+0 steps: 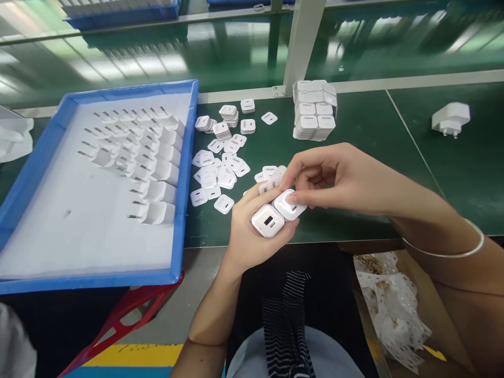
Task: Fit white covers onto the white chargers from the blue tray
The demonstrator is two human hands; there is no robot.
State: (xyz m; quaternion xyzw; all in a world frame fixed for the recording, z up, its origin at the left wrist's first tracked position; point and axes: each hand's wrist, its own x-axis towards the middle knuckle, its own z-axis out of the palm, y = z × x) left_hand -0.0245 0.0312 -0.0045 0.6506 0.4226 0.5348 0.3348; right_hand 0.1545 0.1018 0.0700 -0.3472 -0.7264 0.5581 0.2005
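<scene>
My left hand (252, 236) grips two white charger plugs side by side above the table's near edge. The nearer charger plug (268, 220) shows its port face. My right hand (334, 176) presses a thumb and fingers onto the face of the second charger plug (289, 206), where a white square sticker lies. Several more white stickers (271, 181) are tucked between the fingers just behind the plugs. Loose white square stickers (220, 168) lie scattered on the green table (354, 210) just beyond my hands.
A blue tray (183, 173) at the left holds rows of white charger plugs (153, 157) lying with prongs pointing left. Bundled sticker stacks (315, 113) stand at the back by a white post (303, 42). A lone white adapter (451, 118) sits at right. A box of crumpled backing paper (389, 299) is below the table edge.
</scene>
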